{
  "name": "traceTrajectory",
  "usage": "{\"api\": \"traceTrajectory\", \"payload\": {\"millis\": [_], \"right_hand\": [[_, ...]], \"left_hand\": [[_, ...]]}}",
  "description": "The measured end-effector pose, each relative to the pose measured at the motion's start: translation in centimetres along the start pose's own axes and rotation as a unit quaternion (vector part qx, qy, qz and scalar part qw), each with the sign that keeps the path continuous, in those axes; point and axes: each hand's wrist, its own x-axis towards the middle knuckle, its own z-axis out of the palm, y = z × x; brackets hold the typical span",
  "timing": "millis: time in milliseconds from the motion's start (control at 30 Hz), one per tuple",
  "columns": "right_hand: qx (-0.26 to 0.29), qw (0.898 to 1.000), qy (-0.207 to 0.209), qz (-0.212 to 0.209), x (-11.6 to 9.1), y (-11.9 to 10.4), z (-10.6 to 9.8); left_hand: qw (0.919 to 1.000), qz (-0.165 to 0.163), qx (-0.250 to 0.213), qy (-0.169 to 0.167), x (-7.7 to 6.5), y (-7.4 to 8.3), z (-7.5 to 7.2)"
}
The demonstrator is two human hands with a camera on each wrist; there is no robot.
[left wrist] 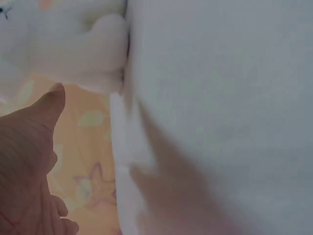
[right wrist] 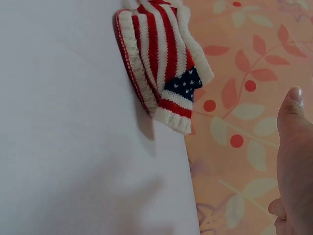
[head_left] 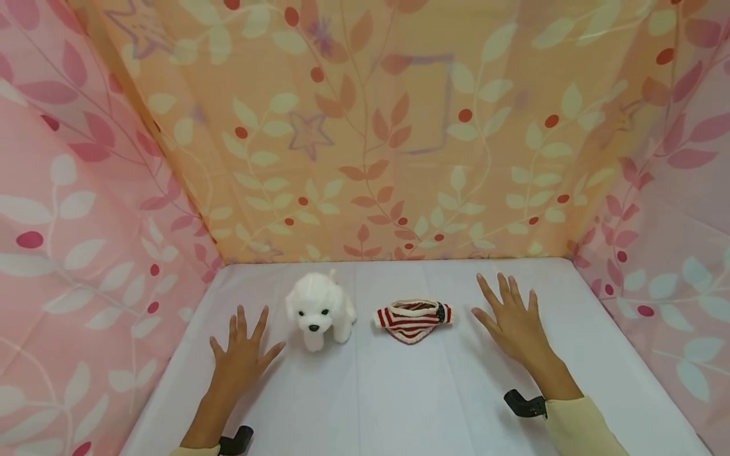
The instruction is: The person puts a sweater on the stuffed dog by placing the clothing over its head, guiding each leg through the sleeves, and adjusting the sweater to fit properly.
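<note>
Hanging spread and holding zip, the left hand (head_left: 238, 362) is just beside the white plush puppy (head_left: 317, 307); right hand (head_left: 518, 330), same deal, is nearer the striped knit sweater (head_left: 412, 325) to its left, long side running across the bench (head_left: 410, 399).

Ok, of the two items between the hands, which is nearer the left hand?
The white plush dog, standing beside the left hand. The red-and-white striped knit garment lies farther over, nearer the right hand.

Cream sleeves (head_left: 582, 427) and black wrist cameras (head_left: 523, 405) are worn.
</note>
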Motion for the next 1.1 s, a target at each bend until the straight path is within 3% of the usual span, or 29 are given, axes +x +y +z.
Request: {"api": "traceTrajectory", "payload": {"millis": [200, 500, 800, 1100], "right_hand": [[0.028, 0.999, -0.026, 0.014, -0.8, -0.2, 0.4], [0.077, 0.997, -0.022, 0.007, -1.2, -0.5, 0.9], [0.096, 0.995, 0.011, -0.021, -1.2, -0.8, 1.6], [0.100, 0.995, 0.004, -0.010, -0.7, -1.4, 1.6]], "left_hand": [[0.9999, 0.001, -0.001, -0.010, -1.7, 1.9, 0.2], [0.9974, -0.009, -0.006, -0.071, -3.8, 4.4, -0.3], [0.9947, 0.030, -0.046, -0.087, -5.1, 8.1, -0.4], [0.9912, 0.076, -0.077, -0.076, -5.3, 11.2, 0.3]]}}
